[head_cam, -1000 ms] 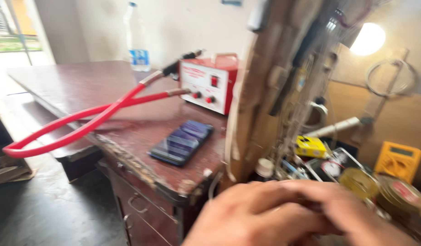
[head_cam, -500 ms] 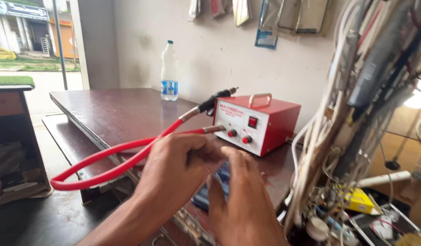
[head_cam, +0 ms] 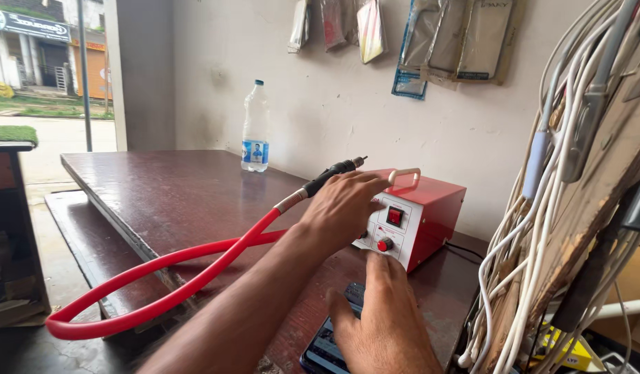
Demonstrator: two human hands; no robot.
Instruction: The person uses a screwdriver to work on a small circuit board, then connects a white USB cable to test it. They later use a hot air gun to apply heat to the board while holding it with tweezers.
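**Hands at the red unit and the phone**

The desk [head_cam: 160,201] is dark wood and runs from the doorway to the wall. A thick red hose [head_cam: 160,291] loops off its front edge and rises to a black handpiece [head_cam: 334,173] that points up and to the right. At the back right stands a red box [head_cam: 413,218] with a white front panel, a pale handle, a square switch and a round knob [head_cam: 383,244]. A clear bottle [head_cam: 255,128] stands upright near the wall, well apart from both hands.

The left hand [head_cam: 340,211] lies spread over the box's left front, fingers apart, clamped on nothing; the handpiece passes just behind it, and I cannot tell if they touch. The right hand [head_cam: 382,318] lies flat, fingers loosely together, on a phone [head_cam: 327,346] at the desk's near edge, just below the knob.

Risks, as I judge them: the phone sits close to the edge, so a push from the palm could slide it off. The hose hangs in a free loop, so a tug could drag the handpiece against the left hand. The cable bundle [head_cam: 541,242] at right could snag a sleeve or wrist.
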